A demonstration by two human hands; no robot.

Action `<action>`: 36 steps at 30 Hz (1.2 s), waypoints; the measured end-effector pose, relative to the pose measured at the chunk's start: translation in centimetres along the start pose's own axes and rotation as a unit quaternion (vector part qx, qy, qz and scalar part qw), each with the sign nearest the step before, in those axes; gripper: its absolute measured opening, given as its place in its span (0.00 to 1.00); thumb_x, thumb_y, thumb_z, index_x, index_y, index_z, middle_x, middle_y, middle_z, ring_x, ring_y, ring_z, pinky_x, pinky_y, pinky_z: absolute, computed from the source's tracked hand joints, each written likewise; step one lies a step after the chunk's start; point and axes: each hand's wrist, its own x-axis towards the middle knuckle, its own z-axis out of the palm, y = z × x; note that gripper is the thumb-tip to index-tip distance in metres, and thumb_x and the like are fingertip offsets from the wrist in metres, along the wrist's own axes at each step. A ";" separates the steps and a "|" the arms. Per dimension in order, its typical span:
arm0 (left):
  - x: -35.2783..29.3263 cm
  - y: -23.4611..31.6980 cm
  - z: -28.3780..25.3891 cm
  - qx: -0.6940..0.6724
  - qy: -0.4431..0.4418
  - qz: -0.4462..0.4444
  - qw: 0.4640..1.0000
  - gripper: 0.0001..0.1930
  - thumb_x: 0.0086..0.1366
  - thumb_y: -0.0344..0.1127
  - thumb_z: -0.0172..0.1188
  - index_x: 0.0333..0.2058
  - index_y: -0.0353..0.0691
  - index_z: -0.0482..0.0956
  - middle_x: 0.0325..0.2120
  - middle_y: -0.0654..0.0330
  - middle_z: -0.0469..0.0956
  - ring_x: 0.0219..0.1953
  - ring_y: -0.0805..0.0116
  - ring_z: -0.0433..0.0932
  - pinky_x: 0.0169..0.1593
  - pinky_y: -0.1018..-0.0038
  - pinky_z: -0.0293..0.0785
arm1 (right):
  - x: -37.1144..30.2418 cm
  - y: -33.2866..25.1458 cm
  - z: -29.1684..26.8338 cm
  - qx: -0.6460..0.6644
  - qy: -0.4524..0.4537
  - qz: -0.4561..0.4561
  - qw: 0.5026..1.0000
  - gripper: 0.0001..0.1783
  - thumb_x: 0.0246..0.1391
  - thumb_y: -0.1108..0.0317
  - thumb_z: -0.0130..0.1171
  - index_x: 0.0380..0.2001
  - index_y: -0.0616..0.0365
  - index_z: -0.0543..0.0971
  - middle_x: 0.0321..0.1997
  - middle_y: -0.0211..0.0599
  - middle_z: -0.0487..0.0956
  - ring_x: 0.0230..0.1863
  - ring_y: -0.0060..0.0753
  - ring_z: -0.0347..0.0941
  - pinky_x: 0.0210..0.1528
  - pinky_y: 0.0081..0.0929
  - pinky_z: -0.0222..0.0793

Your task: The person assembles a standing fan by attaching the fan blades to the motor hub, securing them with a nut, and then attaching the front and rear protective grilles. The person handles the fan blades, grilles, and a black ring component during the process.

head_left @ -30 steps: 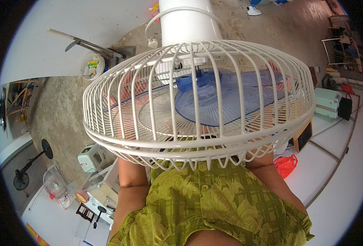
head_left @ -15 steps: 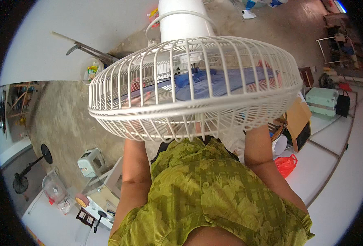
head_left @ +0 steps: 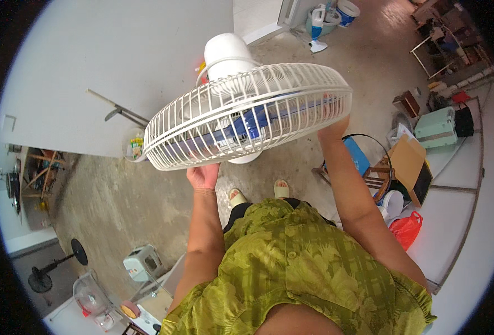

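Note:
Both my hands hold up a white electric fan with a round wire cage and blue blades. The cage tilts, its right side higher than its left, and the white motor housing is on the far side. My left hand supports the near lower edge of the cage, its fingers partly hidden by the wires. At the right end of the cage, my right hand grips the rim; the fingers show only in part through the wires. A white rounded part shows below the cage.
A long-handled tool and a white bucket stand by the wall at left. On the right are a wooden chair, an opened cardboard box, a red plastic bag and a pale green case. A white stool stands lower left.
The fan has moved farther from me and lower, and its right side has risen. My arms reach out more; both hands and my slippered feet now show.

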 end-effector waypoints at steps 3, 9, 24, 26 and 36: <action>-0.5 -0.2 3.2 -0.019 0.020 -0.006 1.000 0.18 0.53 0.43 0.51 0.42 0.47 0.76 0.50 0.52 0.69 0.59 0.49 0.59 0.63 0.39 0.42 | 0.0 -0.3 0.1 -0.009 0.009 0.008 1.000 0.22 0.61 0.56 0.36 0.36 0.59 0.76 0.34 0.35 0.78 0.36 0.31 0.74 0.42 0.31 0.70; -0.4 -0.3 1.8 -0.074 0.010 -0.033 0.997 0.27 0.58 0.51 0.46 0.55 0.47 0.67 0.55 0.53 0.66 0.59 0.52 0.60 0.62 0.38 0.43 | 0.2 0.4 -0.4 -0.048 0.005 -0.017 0.999 0.19 0.60 0.58 0.37 0.33 0.59 0.76 0.32 0.34 0.77 0.35 0.28 0.74 0.40 0.29 0.70; 2.5 -2.4 -5.4 0.016 0.056 -0.018 0.998 0.18 0.66 0.49 0.46 0.49 0.50 0.72 0.49 0.64 0.73 0.55 0.63 0.66 0.56 0.56 0.58 | -0.3 0.7 -1.1 -0.040 -0.021 -0.012 0.999 0.12 0.61 0.65 0.44 0.40 0.58 0.74 0.36 0.30 0.76 0.37 0.24 0.73 0.40 0.24 0.71; 3.1 -3.0 -5.2 0.010 0.059 -0.021 0.998 0.19 0.67 0.49 0.45 0.51 0.49 0.71 0.52 0.63 0.71 0.57 0.60 0.65 0.58 0.53 0.57 | 0.1 1.1 -1.9 -0.042 -0.016 -0.014 0.999 0.13 0.61 0.65 0.43 0.41 0.58 0.74 0.36 0.31 0.76 0.38 0.25 0.73 0.41 0.25 0.71; 4.8 -5.9 -4.1 -0.030 0.085 -0.028 0.996 0.31 0.62 0.58 0.46 0.60 0.48 0.62 0.63 0.54 0.57 0.64 0.46 0.52 0.60 0.35 0.41 | 0.9 3.5 -3.7 -0.168 -0.024 -0.087 0.982 0.15 0.59 0.60 0.42 0.38 0.59 0.73 0.36 0.35 0.74 0.41 0.31 0.71 0.46 0.31 0.68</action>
